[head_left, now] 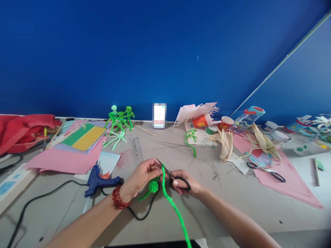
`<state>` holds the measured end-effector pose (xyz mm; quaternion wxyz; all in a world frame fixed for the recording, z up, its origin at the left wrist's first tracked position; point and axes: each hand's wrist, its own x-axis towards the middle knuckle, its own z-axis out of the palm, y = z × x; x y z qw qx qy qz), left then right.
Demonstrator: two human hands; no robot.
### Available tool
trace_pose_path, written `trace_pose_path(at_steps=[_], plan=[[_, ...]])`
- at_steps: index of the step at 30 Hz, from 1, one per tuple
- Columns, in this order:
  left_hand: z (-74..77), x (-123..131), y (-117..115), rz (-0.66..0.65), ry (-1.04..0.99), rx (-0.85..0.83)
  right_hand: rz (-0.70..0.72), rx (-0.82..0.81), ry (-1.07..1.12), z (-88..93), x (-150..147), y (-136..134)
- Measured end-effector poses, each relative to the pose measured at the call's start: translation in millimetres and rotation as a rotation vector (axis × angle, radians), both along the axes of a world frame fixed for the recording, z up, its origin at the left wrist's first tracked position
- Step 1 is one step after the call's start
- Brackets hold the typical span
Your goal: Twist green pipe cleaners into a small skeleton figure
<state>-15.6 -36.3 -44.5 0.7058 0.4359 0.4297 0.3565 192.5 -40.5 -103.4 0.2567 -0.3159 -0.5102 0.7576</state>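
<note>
Over the middle of the table, my left hand (144,174) pinches a green pipe cleaner piece (153,186) with a coiled round part hanging below the fingers. A long green pipe cleaner (172,201) hangs from near those fingertips down to the bottom edge of the view. My right hand (184,182) is closed around the black handles of a pair of scissors (168,171). The scissor blades point up and left, crossing at the top end of the long pipe cleaner. Whether they cut into it cannot be made out.
Left of my hands lies a blue glue gun (99,181) with a black cord. Pink paper (69,162), a ruler (137,150) and green pipe cleaner figures (120,117) are behind. Thin wires, paper cups (202,121) and other scissors (266,169) lie to the right.
</note>
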Motion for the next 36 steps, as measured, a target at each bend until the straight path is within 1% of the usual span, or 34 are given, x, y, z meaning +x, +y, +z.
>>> trace_pose_path(at_steps=[3,9,13,18,21,23,25,26,28,29,32,36], plan=[[-2.0,1,1,0.026,-0.013,-0.036,-0.038,0.032,-0.018,-0.7,-2,0],[-11.1,2,9,0.063,-0.008,-0.028,-0.074,0.057,-0.129,0.8,-6,4],[-15.9,1,16,0.087,-0.028,-0.064,-0.12,0.127,-0.306,0.9,-9,11],[-20.0,-2,23,0.085,-0.061,-0.108,-0.165,0.253,-0.36,-0.2,-15,22],[-19.1,-5,29,0.18,-0.068,-0.093,-0.181,0.321,-0.412,5.9,-13,35],[-18.3,-6,32,0.258,-0.064,-0.062,-0.191,0.427,-0.478,13.9,-9,46],[-19.0,-7,35,0.296,-0.066,-0.041,-0.132,0.521,-0.549,22.9,-3,57],[-19.9,-7,36,0.3,-0.07,-0.035,-0.061,0.513,-0.553,27.1,-1,60],[-22.0,-7,36,0.288,-0.093,-0.038,0.07,0.435,-0.51,33.7,3,64],[-22.7,-7,35,0.278,-0.109,-0.039,0.112,0.39,-0.479,36.0,3,64],[-22.2,-5,32,0.252,-0.141,-0.03,0.142,0.302,-0.394,38.9,2,60],[-17.9,-3,26,0.23,-0.139,-0.01,0.188,0.241,-0.261,37.6,-4,53]])
